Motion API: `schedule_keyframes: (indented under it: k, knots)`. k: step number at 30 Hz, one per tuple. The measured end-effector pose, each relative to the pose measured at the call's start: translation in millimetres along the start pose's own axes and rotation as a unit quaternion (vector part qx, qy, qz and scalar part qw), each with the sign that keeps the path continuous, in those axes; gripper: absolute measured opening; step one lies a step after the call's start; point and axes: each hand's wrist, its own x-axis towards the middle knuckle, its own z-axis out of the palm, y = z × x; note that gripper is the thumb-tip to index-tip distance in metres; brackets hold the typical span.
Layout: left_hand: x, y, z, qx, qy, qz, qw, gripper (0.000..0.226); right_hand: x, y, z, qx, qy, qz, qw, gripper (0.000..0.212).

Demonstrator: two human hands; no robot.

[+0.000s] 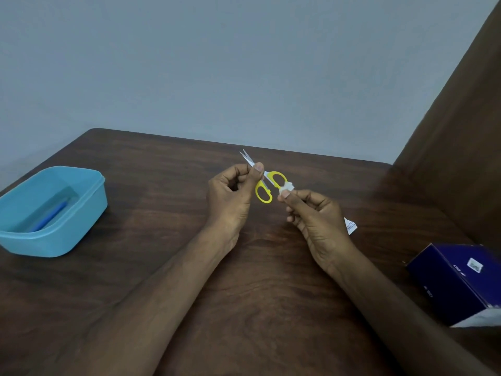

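Two grips clenched, left grip [230,191] pinching yellow scissors [274,173] near blades, right grip [317,221] pinching white scrap [286,187].

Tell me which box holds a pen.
The light blue tub on the left; a blue pen lies inside it. The dark blue carton on the right shows none.

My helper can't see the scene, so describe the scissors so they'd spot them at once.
Start at the brown table. Above its middle, the left hand pinches the scissors by the blades. Nothing else there has yellow loop handles.
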Motion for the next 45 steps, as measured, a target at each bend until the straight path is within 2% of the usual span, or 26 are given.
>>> schedule_keyframes:
  k: [7,13,17,19,24,26,29,31,36,39,41,45]
  knots:
    - [0,-1,-2,-0.007,-0.006,-0.024,1.000,0.025,0,-1,-1,0.000,-0.004,0.005,1.000,0.005]
    - [-6,-3,4,0.059,-0.089,0.007,0.994,0.028,2,3,0,-0.015,-0.010,-0.016,1.000,0.006]
    - [-6,-4,4,0.061,-0.081,0.007,0.995,0.026,4,2,-2,-0.016,-0.013,-0.004,1.000,0.009]
    - [-5,-3,3,0.050,-0.055,0.002,0.997,0.025,3,-1,-3,-0.011,-0.016,0.007,1.000,0.004]
    - [2,-3,-1,0.026,0.006,-0.021,0.999,0.030,5,-5,-8,-0.008,-0.004,0.009,1.000,0.026]
    - [3,-3,-1,0.028,0.013,-0.022,0.999,0.029,6,-5,-12,-0.013,0.013,-0.002,1.000,0.024]
    - [2,-5,0,0.032,0.011,-0.020,0.999,0.027,10,-3,-17,-0.075,0.051,-0.041,0.995,0.015]
    - [2,-4,0,0.030,0.006,-0.021,0.999,0.027,13,-1,-20,-0.141,0.070,-0.075,0.985,0.020]
    - [0,-2,0,0.025,-0.014,-0.025,0.999,0.025,7,1,-22,-0.318,0.012,-0.149,0.936,0.019]
    - [-2,0,0,0.018,-0.032,-0.039,0.999,0.024,2,0,-19,-0.394,0.000,-0.195,0.898,0.031]
    - [-2,0,0,0.020,-0.038,-0.044,0.998,0.022,2,-1,-18,-0.385,0.006,-0.209,0.899,0.034]
    - [-1,-4,-1,0.017,-0.051,-0.043,0.998,0.021,1,-1,-16,-0.315,0.016,-0.209,0.926,0.040]
